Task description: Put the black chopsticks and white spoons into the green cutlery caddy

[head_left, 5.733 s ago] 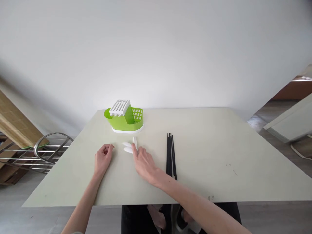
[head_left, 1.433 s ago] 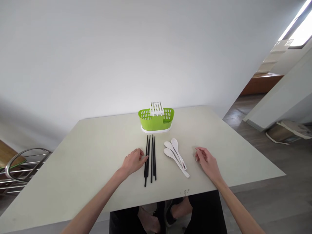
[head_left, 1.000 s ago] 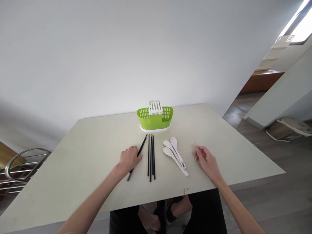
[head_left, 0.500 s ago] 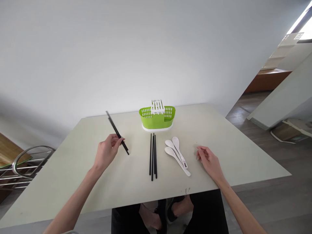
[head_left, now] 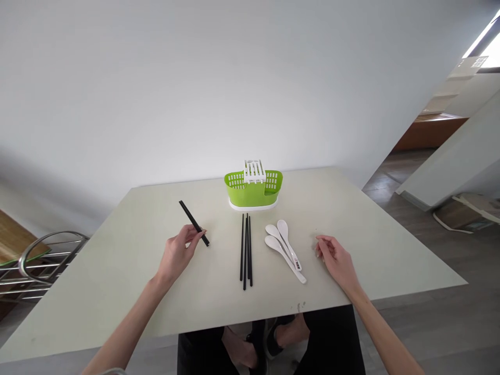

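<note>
A pair of black chopsticks (head_left: 190, 215) is pinched between the thumb and fingers of my left hand (head_left: 180, 249), low over the left part of the table and slanting up to the left. Several more black chopsticks (head_left: 246, 250) lie side by side mid-table, pointing away from me. Three white spoons (head_left: 282, 247) overlap to the right of those, bowls facing the far side. My right hand (head_left: 335, 259) rests on the table right of the spoons, its fingers loosely curled with nothing visible in them. Beyond the chopsticks stands a green basket (head_left: 250, 197) with a white slatted top piece (head_left: 255, 171) and white base.
The pale table (head_left: 156, 312) meets a white wall (head_left: 250, 94) at its far edge. A metal rack (head_left: 39, 265) stands beyond the table's left side. On the floor at the right lies a brownish object (head_left: 461, 212). My legs are under the near edge.
My left hand has moved a little right and nearer to me with the chopsticks. They now lie closer together and tilt lower. My right hand stays where it was.
</note>
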Demonstrator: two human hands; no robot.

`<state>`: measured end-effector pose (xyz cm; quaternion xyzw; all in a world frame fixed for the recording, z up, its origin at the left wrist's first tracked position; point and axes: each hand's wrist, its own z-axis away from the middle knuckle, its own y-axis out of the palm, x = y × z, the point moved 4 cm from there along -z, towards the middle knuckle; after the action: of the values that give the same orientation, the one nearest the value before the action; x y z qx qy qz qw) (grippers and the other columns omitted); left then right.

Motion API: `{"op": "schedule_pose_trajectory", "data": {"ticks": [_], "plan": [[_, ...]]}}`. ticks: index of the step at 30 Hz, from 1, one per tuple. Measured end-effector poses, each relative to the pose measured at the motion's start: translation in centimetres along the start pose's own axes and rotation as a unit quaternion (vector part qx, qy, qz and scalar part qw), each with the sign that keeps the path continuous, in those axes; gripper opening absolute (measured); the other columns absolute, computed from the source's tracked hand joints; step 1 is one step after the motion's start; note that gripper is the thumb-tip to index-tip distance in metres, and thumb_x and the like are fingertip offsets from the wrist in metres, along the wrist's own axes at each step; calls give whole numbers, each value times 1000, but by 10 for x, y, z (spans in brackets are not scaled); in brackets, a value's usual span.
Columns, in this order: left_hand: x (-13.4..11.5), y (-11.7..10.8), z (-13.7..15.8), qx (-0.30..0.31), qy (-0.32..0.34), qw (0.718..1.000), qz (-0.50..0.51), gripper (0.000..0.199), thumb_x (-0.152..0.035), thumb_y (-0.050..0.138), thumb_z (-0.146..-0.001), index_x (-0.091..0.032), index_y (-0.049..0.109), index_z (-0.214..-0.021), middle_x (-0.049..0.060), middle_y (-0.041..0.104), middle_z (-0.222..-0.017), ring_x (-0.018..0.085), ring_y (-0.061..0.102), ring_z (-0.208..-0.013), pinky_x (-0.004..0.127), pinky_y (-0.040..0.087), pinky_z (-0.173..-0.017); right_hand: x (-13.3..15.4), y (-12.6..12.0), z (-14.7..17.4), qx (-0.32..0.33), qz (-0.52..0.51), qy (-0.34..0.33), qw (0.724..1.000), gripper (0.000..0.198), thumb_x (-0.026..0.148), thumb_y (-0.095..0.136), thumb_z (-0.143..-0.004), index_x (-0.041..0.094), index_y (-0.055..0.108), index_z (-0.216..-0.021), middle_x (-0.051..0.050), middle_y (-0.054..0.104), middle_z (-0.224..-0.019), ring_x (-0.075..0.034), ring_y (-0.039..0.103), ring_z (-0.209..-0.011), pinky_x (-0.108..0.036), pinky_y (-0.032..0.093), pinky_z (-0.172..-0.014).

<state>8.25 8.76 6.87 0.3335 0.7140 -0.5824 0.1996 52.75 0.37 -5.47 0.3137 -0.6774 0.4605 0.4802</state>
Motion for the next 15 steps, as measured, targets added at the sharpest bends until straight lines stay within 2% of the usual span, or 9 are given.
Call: {"op": "schedule_pose_trajectory", "data": {"ticks": [4, 7, 9, 11, 12, 15], "plan": [[3, 1, 2, -1, -14, 1000, 23, 43, -69, 59, -94, -27, 60, -105, 6, 82, -114, 25, 78, -109, 35, 63, -94, -2, -2, -1, 2, 14, 4, 1000, 53, 71, 51, -98, 22, 64, -112, -5, 70, -83, -21, 66, -73, -34, 54, -72], [-3, -1, 5, 2, -48, 997, 61, 47, -72, 65, -89, -26, 60, -98, 7, 83, -108, 27, 79, -105, 38, 63, -96, 1, -3, 0, 3, 24, 0, 1000, 51, 69, 50, -99, 22, 64, -112, -6, 71, -83, -22, 67, -74, -35, 54, -73], [-12, 0, 9, 28, -79, 989, 121, 49, -72, 69, -86, -24, 59, -92, 8, 83, -104, 28, 80, -104, 41, 63, -98, 15, 1, 5, 0, 48, -20, 999, 48, 67, 49, -100, 23, 65, -112, -6, 72, -86, -23, 67, -76, -37, 55, -75], [-27, 7, 16, 75, -99, 973, 196, 50, -71, 73, -84, -24, 56, -87, 10, 83, -104, 29, 79, -107, 44, 63, -100, 42, 12, 17, 11, 77, -50, 996, 44, 63, 50, -101, 25, 66, -115, -7, 74, -92, -24, 68, -79, -38, 55, -78], [-37, 12, 20, 101, -103, 962, 230, 50, -70, 74, -83, -23, 56, -87, 10, 83, -105, 29, 78, -109, 45, 63, -101, 60, 20, 25, 32, 72, -60, 995, 42, 62, 49, -102, 26, 66, -116, -7, 74, -94, -24, 69, -81, -38, 55, -78], [-68, 31, 34, 169, -110, 930, 307, 49, -66, 78, -82, -23, 57, -91, 11, 83, -108, 30, 78, -107, 48, 63, -102, 117, 60, 56, 208, 12, -99, 973, 40, 56, 47, -106, 29, 63, -132, -8, 75, -115, -24, 71, -95, -37, 56, -85]]}}
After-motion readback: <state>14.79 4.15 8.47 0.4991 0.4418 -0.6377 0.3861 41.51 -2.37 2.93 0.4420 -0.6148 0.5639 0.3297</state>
